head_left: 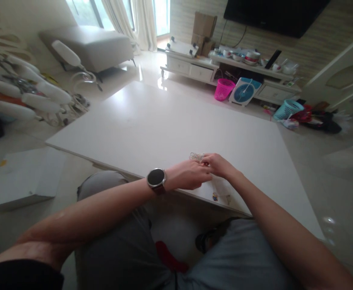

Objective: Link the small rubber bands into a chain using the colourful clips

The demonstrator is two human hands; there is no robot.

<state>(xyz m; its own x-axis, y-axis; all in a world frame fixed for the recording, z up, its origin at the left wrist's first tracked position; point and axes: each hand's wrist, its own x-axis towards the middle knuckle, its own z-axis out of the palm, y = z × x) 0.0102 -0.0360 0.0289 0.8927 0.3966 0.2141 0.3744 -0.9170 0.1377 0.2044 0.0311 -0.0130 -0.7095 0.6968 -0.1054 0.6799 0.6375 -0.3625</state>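
Near the tabletop's (pixel 164 121) near edge, the left hand (pixel 191 175) curls inward, fingertips hidden; whether its grip is clenched or released I cannot tell. One bunch of silvery loops (pixel 196 156) lies just beyond its knuckles, long axis seemingly left to right. One reddish bit (pixel 205 164) shows between the hands. One yellow-and-blue figure (pixel 215 196) lies closer to the near edge. The right hand (pixel 220 165), nearer the loops, bends its fingers beside their right end, its hold unclear. Rightmost is one small tan piece (pixel 228 199).

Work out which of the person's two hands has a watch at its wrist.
The left hand: a round, dark-faced watch sits at its wrist, whereas the right hand has a bare wrist.
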